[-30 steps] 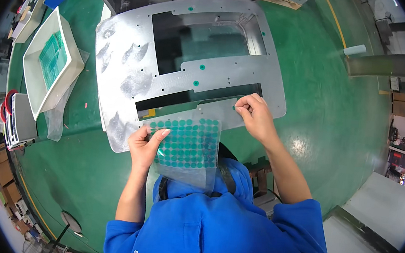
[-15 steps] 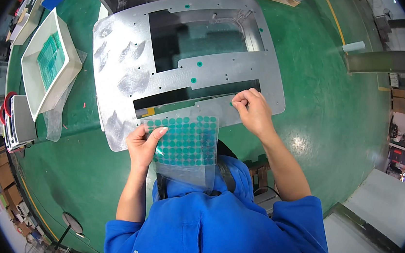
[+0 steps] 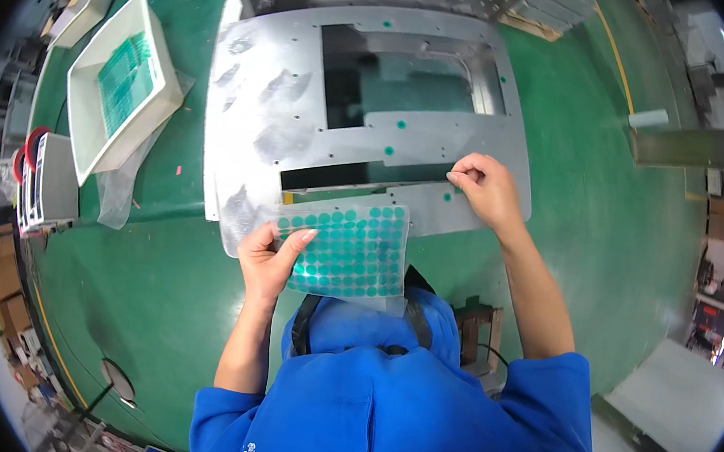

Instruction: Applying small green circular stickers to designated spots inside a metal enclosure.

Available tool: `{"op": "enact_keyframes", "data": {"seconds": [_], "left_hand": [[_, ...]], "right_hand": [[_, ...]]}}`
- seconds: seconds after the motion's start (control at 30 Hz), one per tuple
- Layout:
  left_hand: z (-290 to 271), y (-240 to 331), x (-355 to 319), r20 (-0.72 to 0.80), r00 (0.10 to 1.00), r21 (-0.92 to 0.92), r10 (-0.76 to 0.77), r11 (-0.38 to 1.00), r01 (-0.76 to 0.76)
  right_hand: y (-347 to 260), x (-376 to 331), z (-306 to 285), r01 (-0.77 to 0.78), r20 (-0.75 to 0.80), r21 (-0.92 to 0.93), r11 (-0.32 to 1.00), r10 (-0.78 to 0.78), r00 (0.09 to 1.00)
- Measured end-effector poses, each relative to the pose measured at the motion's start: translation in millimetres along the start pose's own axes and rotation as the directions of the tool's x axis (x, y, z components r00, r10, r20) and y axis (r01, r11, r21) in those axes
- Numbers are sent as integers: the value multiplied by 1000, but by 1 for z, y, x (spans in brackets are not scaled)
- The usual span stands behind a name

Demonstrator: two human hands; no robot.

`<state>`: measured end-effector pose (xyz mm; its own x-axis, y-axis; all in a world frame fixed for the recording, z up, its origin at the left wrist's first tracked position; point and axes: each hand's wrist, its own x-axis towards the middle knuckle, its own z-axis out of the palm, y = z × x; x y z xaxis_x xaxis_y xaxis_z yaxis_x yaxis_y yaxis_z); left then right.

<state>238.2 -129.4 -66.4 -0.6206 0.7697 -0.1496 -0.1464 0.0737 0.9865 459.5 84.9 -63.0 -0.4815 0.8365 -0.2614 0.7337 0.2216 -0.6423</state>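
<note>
- A sheet [image 3: 346, 255] of green dots on clear film is held in front of a person in blue, its upper edge overlapping the near side of a grey metal panel [image 3: 251, 159] in this view.
- The left hand [image 3: 265, 262] grips the sheet's left edge, thumb on top and fingers beneath.
- The right hand [image 3: 494, 193] is over the panel, thumb and fingertips close together; I cannot tell whether they pinch anything. A green dot [image 3: 447, 198] lies on the panel just beside them.
- The sheet looks light, thin and flexible, glossy enough to slip a little, and likely to crease rather than break. A side margin seems the best hold, clear of the dots; a loose dot would call for a fingertip pinch at its rim.
- To the left, a white bin [image 3: 165, 98] contains more green-dotted sheets [image 3: 123, 81].
</note>
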Motion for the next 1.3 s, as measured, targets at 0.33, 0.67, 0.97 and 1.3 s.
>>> {"op": "enact_keyframes", "data": {"seconds": [0.33,0.67,0.97,1.3], "left_hand": [[-40,20,0,-66,981,120,180,978,-172],[-43,15,29,-280,959,-90,-49,996,24],[-40,-7,40,-365,929,-100,-58,995,23],[-40,-4,41,-324,945,-99,-49,995,18]], "right_hand": [[-134,-13,43,439,171,420,794,-545,821],[-155,39,77,711,17,228,665,-733,680],[-154,155,94,409,150,131,903,-425,892],[-162,159,95,345,210,13,939,-340,917]]}}
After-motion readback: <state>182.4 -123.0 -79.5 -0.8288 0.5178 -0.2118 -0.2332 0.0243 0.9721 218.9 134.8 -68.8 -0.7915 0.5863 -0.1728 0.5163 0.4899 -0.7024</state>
